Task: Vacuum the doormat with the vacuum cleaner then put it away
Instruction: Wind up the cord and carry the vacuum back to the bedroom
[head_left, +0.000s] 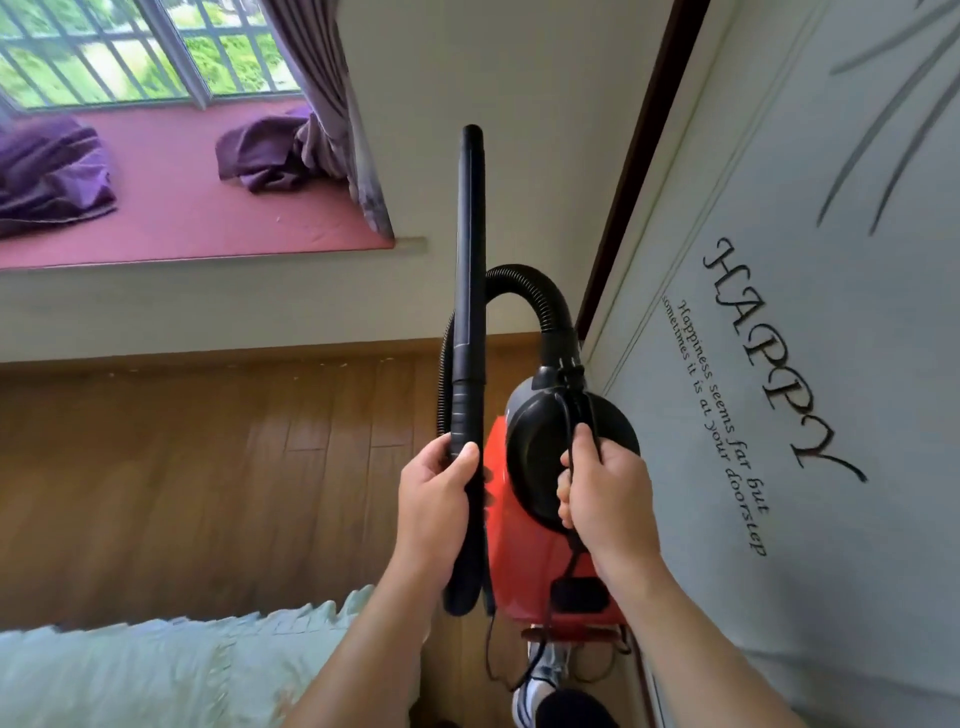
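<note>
- Left hand (439, 493), lower centre of frame: fingers wrapped tight around the black wand (469, 291), low on the ribbed grip; wand stands almost upright, tip reaching upper centre.
- Right hand (605, 493), just right of it: fingers closed on the carry handle of the vacuum cleaner (550, 467), with the black power cord (574, 556) pinched in the same grip.
- Vacuum body is red with a black top, lifted off the wooden floor (208, 467), centre-right of frame, close to the pale wall panel (831, 364) with "HAPPY" lettering.
- Ribbed hose (524, 283) arcs from the vacuum top over to the wand.
- No doormat in view. Looks like the carrying stage, to or from the mat; cannot tell which.
- Risk: loose cord hangs below the vacuum, lower centre, near the person's shoe (535, 691); a step could snag it and trip or yank the grip.
- Risk: raised wand tip could hit the wall or the curtain (332, 104) at upper left if swung during a turn.
- Risk: vacuum body is near the wall panel; a swing could scuff it.
- Bed edge (156, 670) at lower left narrows the path, so bumping is likely.
</note>
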